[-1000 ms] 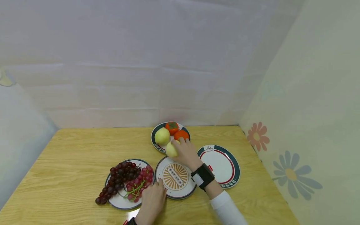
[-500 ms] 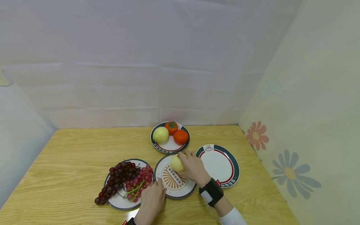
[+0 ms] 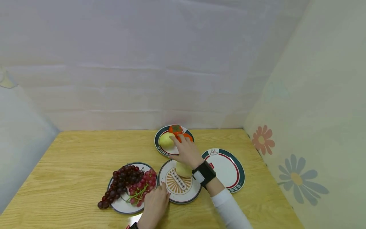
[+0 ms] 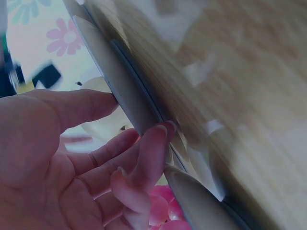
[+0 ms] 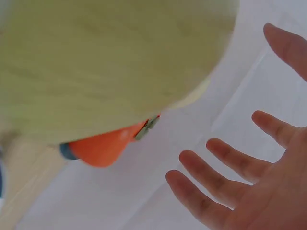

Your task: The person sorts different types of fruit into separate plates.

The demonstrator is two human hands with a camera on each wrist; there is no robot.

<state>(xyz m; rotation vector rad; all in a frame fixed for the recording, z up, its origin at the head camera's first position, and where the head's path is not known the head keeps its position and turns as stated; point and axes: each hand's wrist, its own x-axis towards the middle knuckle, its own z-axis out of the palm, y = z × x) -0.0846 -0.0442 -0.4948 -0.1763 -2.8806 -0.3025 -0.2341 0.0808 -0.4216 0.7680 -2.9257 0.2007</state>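
My left hand (image 3: 155, 203) grips the near-left edge of the middle plate (image 3: 183, 196), white with an orange sunburst pattern. In the left wrist view its thumb (image 4: 91, 106) lies on one side of the rim, with fingertips at the other side. A round yellow-green fruit (image 3: 183, 170) sits on this plate, partly covered by my right hand (image 3: 187, 153). That hand reaches over it, fingers spread and holding nothing, toward the back plate (image 3: 157, 143). There, another yellow-green fruit (image 3: 166, 141) lies close to the fingertips, beside two orange persimmons (image 3: 175, 129), one partly hidden.
On the left, a plate (image 3: 123, 208) bears dark grapes (image 3: 121, 179) and red grapes (image 3: 144, 186), some dark ones hanging over its rim. A green-rimmed plate (image 3: 226, 170) stands to the right. Walls border the wooden table (image 3: 71, 165) at the back and sides.
My right hand brought the yellow-green fruit from the back plate to the middle plate, let it go, then moved back toward the back plate. My left hand stayed at the rim.
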